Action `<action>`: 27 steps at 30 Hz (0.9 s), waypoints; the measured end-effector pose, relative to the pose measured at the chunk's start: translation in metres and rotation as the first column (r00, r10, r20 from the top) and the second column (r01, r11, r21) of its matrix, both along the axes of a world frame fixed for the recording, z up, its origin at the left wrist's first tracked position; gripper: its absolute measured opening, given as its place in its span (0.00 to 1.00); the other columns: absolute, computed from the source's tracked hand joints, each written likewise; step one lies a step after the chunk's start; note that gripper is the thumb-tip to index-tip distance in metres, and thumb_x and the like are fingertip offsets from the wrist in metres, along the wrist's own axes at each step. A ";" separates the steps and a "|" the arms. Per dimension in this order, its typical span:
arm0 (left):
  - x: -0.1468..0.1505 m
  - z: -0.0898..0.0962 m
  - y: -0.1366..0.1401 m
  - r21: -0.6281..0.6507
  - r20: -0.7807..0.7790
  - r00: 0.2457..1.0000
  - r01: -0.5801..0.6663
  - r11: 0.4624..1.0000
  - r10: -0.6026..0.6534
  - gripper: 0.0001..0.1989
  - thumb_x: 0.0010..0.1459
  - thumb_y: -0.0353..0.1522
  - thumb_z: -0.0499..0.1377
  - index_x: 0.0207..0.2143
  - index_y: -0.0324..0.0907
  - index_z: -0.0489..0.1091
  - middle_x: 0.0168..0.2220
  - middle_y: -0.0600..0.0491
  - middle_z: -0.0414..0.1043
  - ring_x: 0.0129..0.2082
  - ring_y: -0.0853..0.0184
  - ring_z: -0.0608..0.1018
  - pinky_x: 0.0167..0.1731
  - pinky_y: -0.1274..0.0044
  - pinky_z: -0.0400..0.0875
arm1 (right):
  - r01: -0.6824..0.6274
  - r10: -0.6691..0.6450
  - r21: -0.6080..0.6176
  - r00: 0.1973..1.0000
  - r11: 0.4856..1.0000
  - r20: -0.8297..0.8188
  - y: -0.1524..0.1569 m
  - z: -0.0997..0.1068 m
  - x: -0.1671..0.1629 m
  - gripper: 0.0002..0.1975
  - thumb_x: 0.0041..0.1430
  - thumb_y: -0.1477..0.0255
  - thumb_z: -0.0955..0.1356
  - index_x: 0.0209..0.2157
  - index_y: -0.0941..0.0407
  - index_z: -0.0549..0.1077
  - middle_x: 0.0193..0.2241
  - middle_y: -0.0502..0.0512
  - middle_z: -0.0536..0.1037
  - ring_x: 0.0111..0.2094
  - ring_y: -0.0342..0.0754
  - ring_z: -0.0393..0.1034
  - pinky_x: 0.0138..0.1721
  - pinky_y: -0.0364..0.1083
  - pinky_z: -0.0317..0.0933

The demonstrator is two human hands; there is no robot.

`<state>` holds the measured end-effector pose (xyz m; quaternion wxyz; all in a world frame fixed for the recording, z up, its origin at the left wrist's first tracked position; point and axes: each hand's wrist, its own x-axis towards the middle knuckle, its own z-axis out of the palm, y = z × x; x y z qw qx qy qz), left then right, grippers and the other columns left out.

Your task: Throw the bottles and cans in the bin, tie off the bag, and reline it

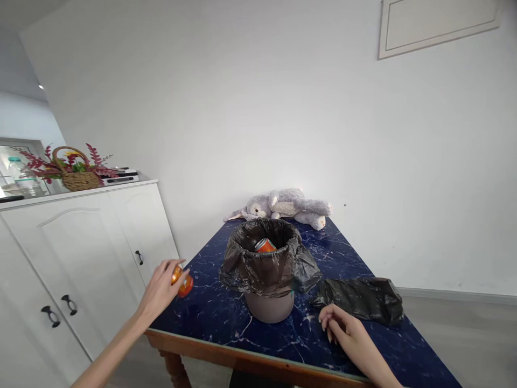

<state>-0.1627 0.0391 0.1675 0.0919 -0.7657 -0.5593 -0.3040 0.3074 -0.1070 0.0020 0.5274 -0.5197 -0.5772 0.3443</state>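
At the table's left edge, my left hand (162,281) has its fingers around a small shiny orange container (186,284), whose exact kind is partly hidden by the fingers. My right hand (342,327) rests at the near right of the table, loosely curled, thumb apart from the fingers, with nothing seen in it. Between the hands stands a grey-brown trash bin (270,308), lined with a black trash bag (258,272) folded over its rim. Inside the bin's mouth, an orange can (265,246) with a silver end lies tilted.
Beyond my right hand lies a folded black plastic bag (363,299). A grey plush rabbit (285,205) lies at the far end of the blue marbled table (218,318). A white cabinet (81,237) on the left bears a flower basket (81,180) and a plastic bottle (24,178).
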 end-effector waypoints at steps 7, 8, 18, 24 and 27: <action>0.106 0.090 -0.007 0.510 0.381 0.836 0.167 0.844 -0.396 0.18 0.73 0.45 0.54 0.55 0.45 0.69 0.55 0.44 0.71 0.58 0.56 0.75 0.60 0.66 0.69 | 0.008 -0.008 0.014 1.000 1.000 0.004 0.002 -0.007 0.001 0.11 0.66 0.64 0.63 0.36 0.53 0.74 0.30 0.50 0.74 0.27 0.47 0.70 0.34 0.46 0.62; 0.125 0.098 -0.008 0.502 0.418 0.782 0.225 0.835 -0.462 0.18 0.73 0.45 0.53 0.56 0.45 0.69 0.56 0.44 0.71 0.57 0.57 0.75 0.58 0.67 0.71 | 0.008 -0.008 0.016 1.000 1.000 0.003 0.002 -0.008 0.002 0.11 0.66 0.64 0.63 0.36 0.53 0.74 0.30 0.50 0.74 0.27 0.47 0.70 0.34 0.46 0.62; 0.206 0.100 -0.011 0.085 0.309 0.713 0.639 0.765 -0.630 0.23 0.76 0.47 0.44 0.60 0.49 0.69 0.64 0.48 0.70 0.68 0.58 0.67 0.70 0.65 0.57 | 0.012 -0.012 0.007 1.000 1.000 -0.025 0.006 -0.012 0.001 0.11 0.64 0.62 0.65 0.35 0.53 0.74 0.29 0.50 0.74 0.26 0.47 0.70 0.31 0.46 0.61; 0.145 0.055 0.011 -0.208 0.651 0.738 0.399 0.893 -0.178 0.29 0.66 0.58 0.54 0.56 0.49 0.72 0.63 0.47 0.72 0.67 0.51 0.70 0.66 0.64 0.62 | -0.016 0.015 -0.015 0.996 1.000 -0.088 0.003 -0.005 0.001 0.13 0.64 0.59 0.68 0.35 0.53 0.76 0.30 0.50 0.75 0.26 0.47 0.69 0.32 0.46 0.62; 0.111 0.027 0.020 -0.530 0.731 0.661 0.392 0.752 0.171 0.39 0.55 0.64 0.61 0.54 0.44 0.72 0.58 0.38 0.76 0.60 0.44 0.75 0.55 0.61 0.71 | -0.059 0.047 -0.037 0.964 0.998 -0.261 0.003 0.012 -0.002 0.17 0.60 0.53 0.73 0.38 0.53 0.78 0.34 0.53 0.79 0.28 0.47 0.71 0.30 0.46 0.63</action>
